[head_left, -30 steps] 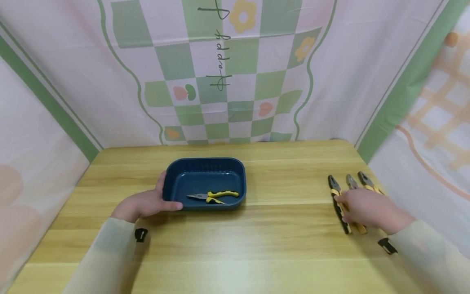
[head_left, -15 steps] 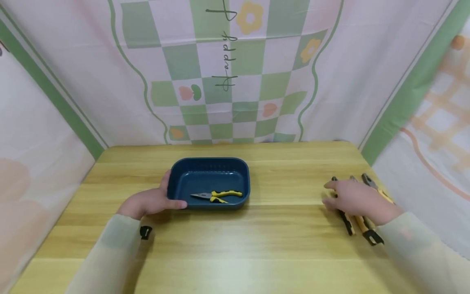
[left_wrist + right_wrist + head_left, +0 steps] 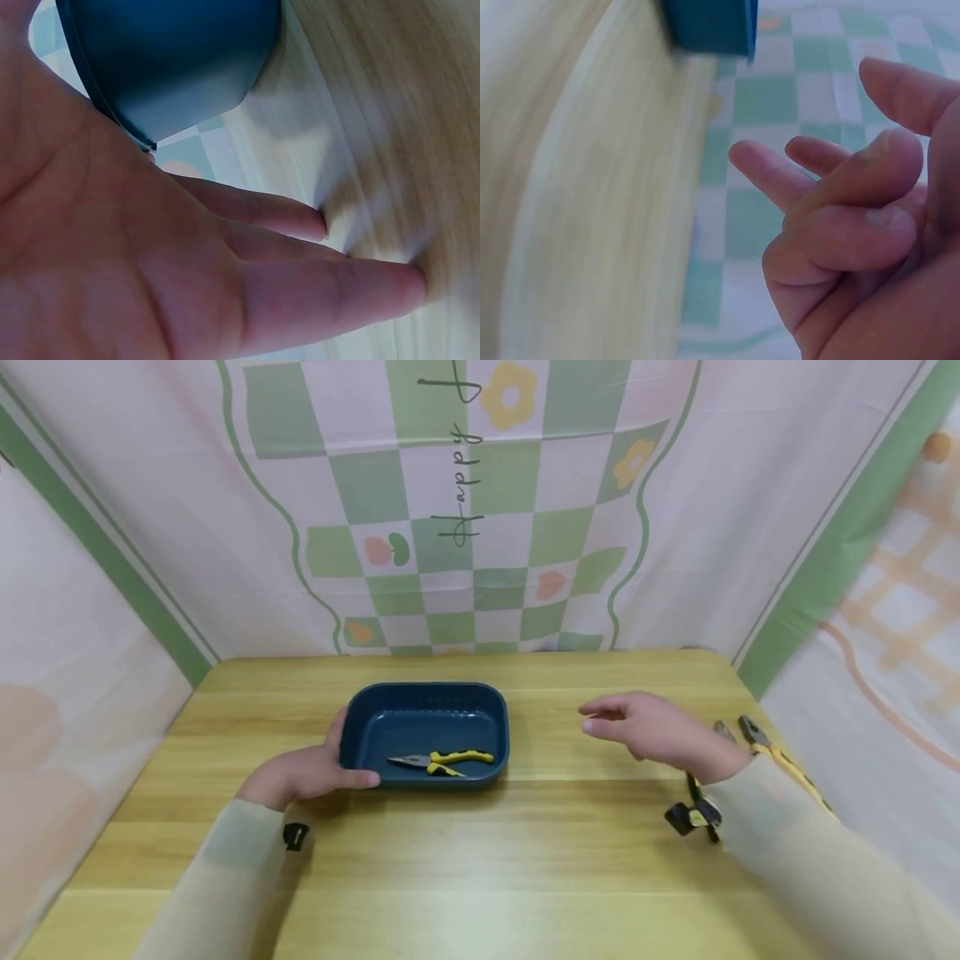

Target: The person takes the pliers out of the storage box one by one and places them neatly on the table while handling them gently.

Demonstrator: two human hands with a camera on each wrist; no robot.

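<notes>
My left hand (image 3: 303, 774) rests against the left end of a dark blue rectangular bin (image 3: 423, 783), thumb along its front edge. In the left wrist view the fingers are straight, with their tips on the table beside the bin (image 3: 176, 60). Long-nose pliers (image 3: 442, 760) with yellow and black handles lie inside the bin. To the right of the bin, my right hand (image 3: 652, 727) hovers over the table, holding nothing. The right wrist view shows some fingers of this hand (image 3: 855, 225) loosely bent and others extended. Beyond its wrist lie more pliers (image 3: 757, 735), partly hidden by the forearm.
The wooden table (image 3: 480, 868) meets a patterned cloth (image 3: 495, 552) at the back. Cloth hangs at both sides too. A small black device (image 3: 296, 837) sits at the left wrist, and another black device (image 3: 692, 818) at the right.
My right hand has left the pliers on the right and moved left toward the bin with nothing in it. The left hand stays at the bin; the view shifts slightly.
</notes>
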